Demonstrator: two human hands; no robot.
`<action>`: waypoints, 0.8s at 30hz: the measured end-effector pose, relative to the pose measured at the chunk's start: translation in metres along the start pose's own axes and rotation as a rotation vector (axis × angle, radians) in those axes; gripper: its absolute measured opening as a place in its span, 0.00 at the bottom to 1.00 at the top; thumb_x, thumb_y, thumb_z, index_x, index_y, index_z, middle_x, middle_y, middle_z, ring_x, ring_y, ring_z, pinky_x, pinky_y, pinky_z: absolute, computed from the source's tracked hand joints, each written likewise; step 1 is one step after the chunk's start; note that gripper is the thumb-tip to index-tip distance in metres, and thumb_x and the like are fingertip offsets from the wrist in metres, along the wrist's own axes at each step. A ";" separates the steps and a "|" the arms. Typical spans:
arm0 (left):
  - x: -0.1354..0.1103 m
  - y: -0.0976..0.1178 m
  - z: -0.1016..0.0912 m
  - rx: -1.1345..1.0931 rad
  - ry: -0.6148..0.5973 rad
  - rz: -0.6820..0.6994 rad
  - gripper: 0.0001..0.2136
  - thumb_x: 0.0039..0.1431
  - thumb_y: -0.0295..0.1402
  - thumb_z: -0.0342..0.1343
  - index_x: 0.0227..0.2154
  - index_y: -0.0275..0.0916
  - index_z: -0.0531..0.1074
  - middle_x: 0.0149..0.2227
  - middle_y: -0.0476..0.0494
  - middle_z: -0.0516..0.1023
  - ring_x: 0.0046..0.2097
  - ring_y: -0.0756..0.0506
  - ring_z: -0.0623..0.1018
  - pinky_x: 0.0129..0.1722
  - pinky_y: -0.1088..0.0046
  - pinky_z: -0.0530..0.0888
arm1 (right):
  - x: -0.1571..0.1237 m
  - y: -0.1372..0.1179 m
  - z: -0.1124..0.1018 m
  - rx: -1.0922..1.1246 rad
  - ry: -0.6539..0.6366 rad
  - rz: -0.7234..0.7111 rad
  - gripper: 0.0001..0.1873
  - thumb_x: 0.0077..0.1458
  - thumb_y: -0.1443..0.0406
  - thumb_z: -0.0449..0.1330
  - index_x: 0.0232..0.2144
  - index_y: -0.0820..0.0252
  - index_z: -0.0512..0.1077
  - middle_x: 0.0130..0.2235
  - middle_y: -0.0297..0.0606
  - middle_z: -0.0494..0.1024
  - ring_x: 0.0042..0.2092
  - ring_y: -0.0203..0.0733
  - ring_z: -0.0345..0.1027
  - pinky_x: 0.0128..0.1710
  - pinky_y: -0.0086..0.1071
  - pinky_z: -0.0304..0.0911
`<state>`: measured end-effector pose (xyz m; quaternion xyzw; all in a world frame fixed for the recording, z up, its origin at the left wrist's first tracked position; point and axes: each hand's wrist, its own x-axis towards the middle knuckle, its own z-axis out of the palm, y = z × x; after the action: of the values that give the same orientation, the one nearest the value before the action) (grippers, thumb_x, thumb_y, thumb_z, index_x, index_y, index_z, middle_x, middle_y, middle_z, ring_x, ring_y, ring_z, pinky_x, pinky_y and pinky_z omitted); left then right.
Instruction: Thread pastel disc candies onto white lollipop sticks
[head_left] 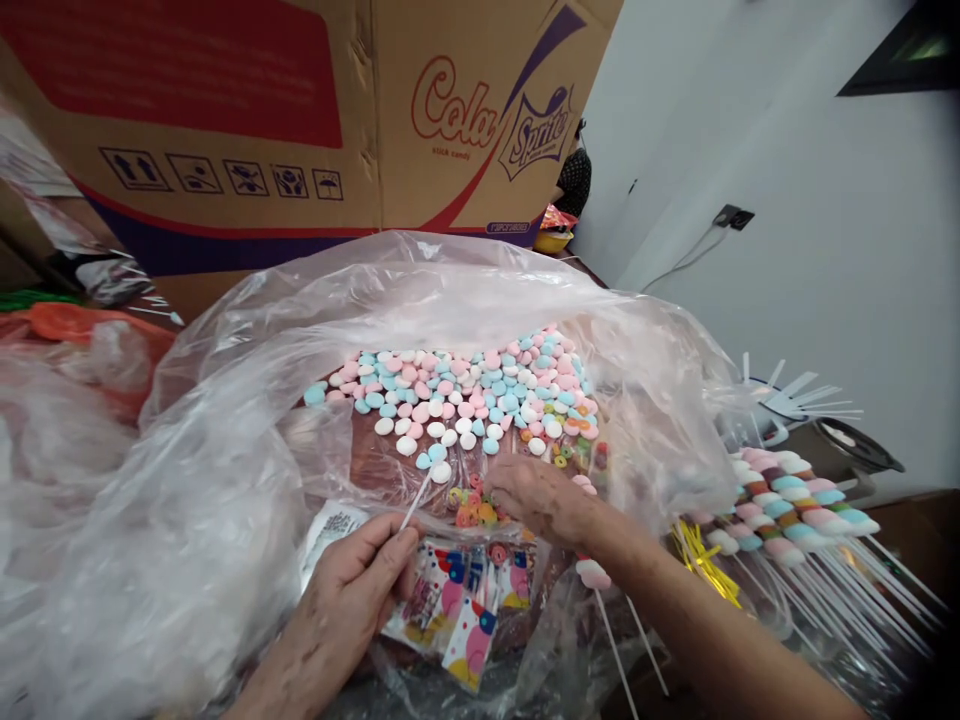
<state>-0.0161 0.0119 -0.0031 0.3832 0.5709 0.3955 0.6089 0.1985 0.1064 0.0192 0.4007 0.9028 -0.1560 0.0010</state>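
Between its thumb and fingers my left hand (364, 580) pinches a white stick (416, 502), which slants up and away. The stick's far tip meets a white marshmallow (441, 471) beside small blue ones; I cannot tell whether it is pierced. My right hand (536, 495) is closed, fingertips down at a small heap of colourful gummy rings (474, 508); whatever they hold is hidden. Beyond both hands spread many pink, blue and white marshmallows (465, 385) on clear plastic. Printed packets (471, 635) with coloured dots lie below the hands.
A large cardboard box (300, 110) stands behind the crumpled plastic bag (420, 275). On the right are stacked marshmallow skewers (795, 505), yellow ties (705, 565) and white sticks (810, 400). Two more skewers (594, 574) lie under my right forearm. A person (576, 180) is partly visible behind the box.
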 end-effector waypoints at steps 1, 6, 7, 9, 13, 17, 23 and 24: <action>0.001 -0.001 0.000 -0.004 0.012 -0.001 0.17 0.53 0.49 0.58 0.31 0.38 0.73 0.17 0.55 0.67 0.16 0.55 0.57 0.17 0.80 0.51 | -0.002 -0.001 -0.004 0.076 -0.026 0.014 0.13 0.61 0.71 0.51 0.30 0.60 0.74 0.34 0.36 0.77 0.35 0.37 0.67 0.38 0.29 0.62; 0.002 -0.002 -0.001 0.002 0.022 0.031 0.19 0.55 0.48 0.55 0.42 0.39 0.72 0.18 0.55 0.70 0.15 0.55 0.58 0.17 0.81 0.51 | -0.004 0.008 -0.026 0.187 0.072 0.276 0.13 0.62 0.69 0.49 0.34 0.61 0.75 0.34 0.36 0.77 0.35 0.37 0.68 0.36 0.28 0.57; 0.001 -0.002 -0.002 0.013 0.022 0.039 0.19 0.55 0.48 0.55 0.42 0.39 0.72 0.18 0.56 0.69 0.16 0.55 0.59 0.17 0.81 0.52 | -0.004 0.014 -0.030 0.143 0.123 0.335 0.14 0.62 0.69 0.49 0.35 0.61 0.75 0.35 0.37 0.78 0.36 0.38 0.69 0.37 0.28 0.57; 0.000 -0.002 -0.005 0.041 0.016 0.045 0.16 0.55 0.47 0.56 0.37 0.39 0.72 0.19 0.55 0.69 0.16 0.55 0.60 0.17 0.81 0.53 | -0.005 0.027 -0.036 0.006 0.185 0.435 0.15 0.64 0.68 0.47 0.39 0.61 0.74 0.38 0.39 0.78 0.39 0.40 0.69 0.37 0.29 0.56; -0.001 -0.005 -0.007 0.060 -0.022 0.023 0.16 0.54 0.47 0.57 0.33 0.38 0.72 0.19 0.56 0.68 0.16 0.56 0.59 0.17 0.81 0.52 | -0.004 0.047 -0.036 -0.214 0.064 0.494 0.15 0.63 0.70 0.47 0.39 0.61 0.74 0.39 0.41 0.78 0.40 0.41 0.69 0.37 0.29 0.55; 0.000 -0.008 -0.004 0.028 -0.055 0.041 0.15 0.55 0.47 0.57 0.32 0.38 0.73 0.17 0.56 0.67 0.17 0.55 0.58 0.18 0.80 0.52 | -0.001 0.049 -0.020 -0.246 -0.017 0.488 0.12 0.59 0.73 0.51 0.38 0.62 0.74 0.40 0.46 0.77 0.41 0.45 0.69 0.35 0.31 0.53; -0.002 -0.009 -0.002 0.036 -0.070 0.034 0.16 0.55 0.47 0.57 0.25 0.38 0.70 0.17 0.56 0.67 0.16 0.57 0.57 0.17 0.80 0.50 | -0.003 0.052 -0.007 -0.207 -0.025 0.414 0.11 0.56 0.73 0.52 0.40 0.63 0.72 0.44 0.47 0.74 0.43 0.46 0.68 0.36 0.32 0.54; -0.002 -0.009 -0.003 0.033 -0.066 0.024 0.15 0.55 0.47 0.57 0.27 0.38 0.72 0.17 0.56 0.67 0.16 0.56 0.57 0.17 0.81 0.49 | -0.003 0.053 -0.006 -0.192 -0.019 0.398 0.11 0.56 0.73 0.53 0.40 0.63 0.71 0.44 0.47 0.74 0.43 0.46 0.67 0.37 0.32 0.54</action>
<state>-0.0183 0.0066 -0.0104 0.4128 0.5522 0.3807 0.6163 0.2400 0.1391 0.0106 0.5677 0.8165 -0.0698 0.0782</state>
